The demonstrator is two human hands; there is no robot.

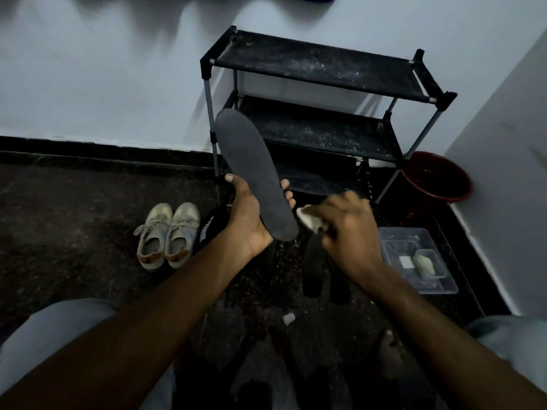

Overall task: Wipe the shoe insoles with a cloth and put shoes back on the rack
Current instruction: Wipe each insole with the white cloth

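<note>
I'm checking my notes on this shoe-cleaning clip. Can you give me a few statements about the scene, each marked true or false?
1. The left hand holds a dark insole. True.
2. The right hand is empty. False: it grips a pale cloth.
3. The beige sneakers sit on the rack's top shelf. False: they stand on the floor, left of the rack.
4. A red bucket stands right of the rack. True.

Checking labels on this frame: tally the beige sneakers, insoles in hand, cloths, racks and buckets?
Beige sneakers: 2
Insole in left hand: 1
Cloth in right hand: 1
Shoe rack: 1
Red bucket: 1
Total: 6
</note>
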